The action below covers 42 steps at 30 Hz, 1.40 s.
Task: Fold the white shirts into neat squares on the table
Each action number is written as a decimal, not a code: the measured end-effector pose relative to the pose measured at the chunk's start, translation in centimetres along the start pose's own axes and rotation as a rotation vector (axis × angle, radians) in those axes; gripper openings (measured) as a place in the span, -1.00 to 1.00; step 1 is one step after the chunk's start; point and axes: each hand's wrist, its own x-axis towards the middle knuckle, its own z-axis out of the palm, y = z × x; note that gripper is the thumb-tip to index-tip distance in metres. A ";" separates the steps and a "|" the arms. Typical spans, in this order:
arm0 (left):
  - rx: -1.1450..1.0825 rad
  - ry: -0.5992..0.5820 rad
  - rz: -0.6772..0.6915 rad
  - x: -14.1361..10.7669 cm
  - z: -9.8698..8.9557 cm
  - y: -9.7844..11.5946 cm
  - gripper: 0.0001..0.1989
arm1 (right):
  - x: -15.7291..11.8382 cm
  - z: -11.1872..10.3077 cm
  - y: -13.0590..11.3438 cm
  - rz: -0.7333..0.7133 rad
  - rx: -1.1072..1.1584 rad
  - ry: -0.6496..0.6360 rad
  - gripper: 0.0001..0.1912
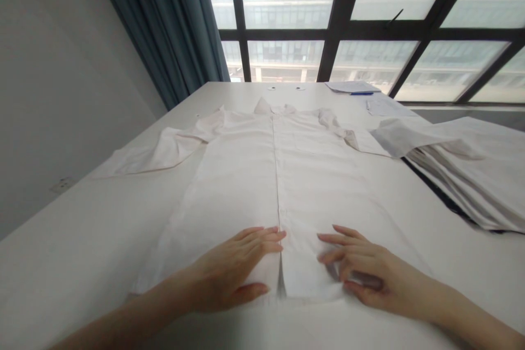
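A white button-front shirt (241, 175) lies spread face up on the white table, collar toward the window and hem toward me. Its sleeves reach out to both sides, the left one longer and creased, the right one bent at the upper part. My left hand (229, 268) rests flat on the lower left front, fingertips at the front opening and thumb apart. Over the lower right front is my right hand (365, 268), its fingers spread and slightly curled, with nothing held. Below my fingers the two front edges part in a narrow gap near the hem.
A stack of folded white cloth (471, 169) with a dark layer beneath sits at the table's right side, close to the right sleeve. Papers (353, 87) and a blue pen (361, 93) lie at the far right. A blue curtain (172, 27) hangs by the window.
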 end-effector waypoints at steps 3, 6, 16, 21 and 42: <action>-0.055 0.040 -0.005 -0.1 0.1 -0.2 -0.49 | -0.2 0.0 0.5 0.061 0.181 0.129 -0.98; -0.068 0.048 -0.029 -0.2 0.1 -0.1 -0.50 | -0.3 -0.3 0.5 0.079 0.257 0.141 -0.97; -0.082 -0.017 -0.004 0.1 -0.3 0.0 -0.64 | 0.1 -0.8 -0.1 0.067 0.273 0.025 -0.88; -0.175 0.038 -0.076 -0.3 -0.6 0.2 -0.61 | -0.2 -1.1 0.5 0.162 0.372 0.154 -0.76; 0.176 -0.047 0.142 6.2 1.4 1.1 -0.34 | 7.1 -4.3 10.0 0.274 -0.635 0.205 -0.44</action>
